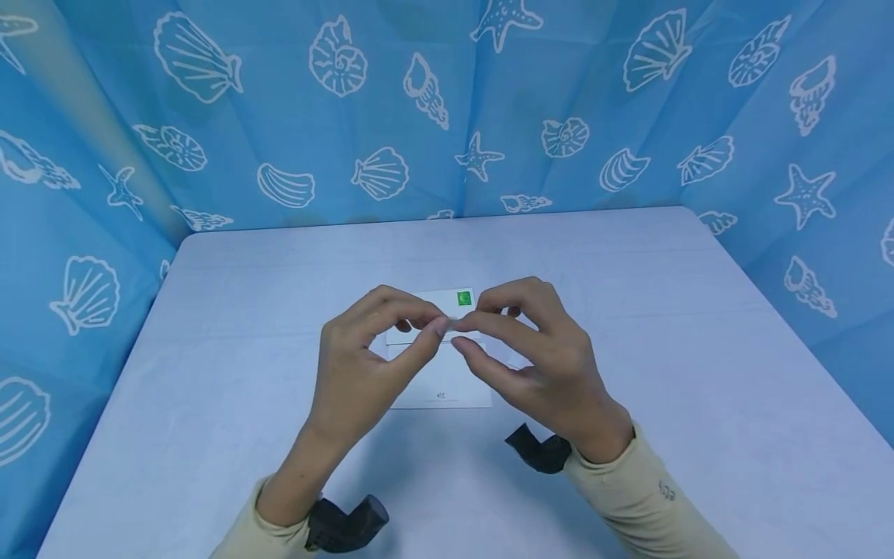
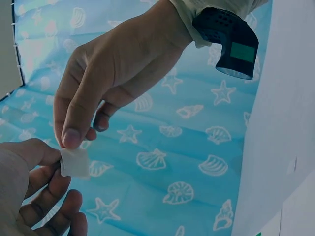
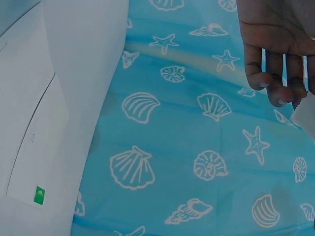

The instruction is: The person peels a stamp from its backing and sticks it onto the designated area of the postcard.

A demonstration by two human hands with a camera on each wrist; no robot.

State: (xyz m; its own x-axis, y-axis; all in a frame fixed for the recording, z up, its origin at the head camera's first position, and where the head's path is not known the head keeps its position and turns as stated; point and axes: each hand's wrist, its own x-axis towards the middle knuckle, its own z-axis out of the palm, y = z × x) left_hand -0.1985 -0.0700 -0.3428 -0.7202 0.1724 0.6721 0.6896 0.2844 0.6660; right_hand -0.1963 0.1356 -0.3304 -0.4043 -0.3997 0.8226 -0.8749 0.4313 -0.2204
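Note:
A small whitish piece with a jagged edge, which looks like tape (image 1: 452, 323), hangs between both hands above the table. My left hand (image 1: 370, 357) pinches it between thumb and forefinger. From the other side my right hand (image 1: 541, 345) holds its edge with the fingertips; in the head view the right thumb tip stands slightly below them. The left wrist view shows the tape (image 2: 75, 163) spread flat between the right hand (image 2: 118, 64) and left hand (image 2: 39, 189). Its zigzag edge (image 3: 298, 118) appears in the right wrist view below the left hand's fingers (image 3: 270, 83).
White envelope-like paper (image 1: 440, 380) lies under the hands, with a green stamp-like square (image 1: 464, 298) at its upper right. A white cloth covers the table (image 1: 244, 310). Blue curtains (image 1: 433, 186) with shell prints enclose the back and sides. Each wrist wears a black camera (image 1: 345, 524).

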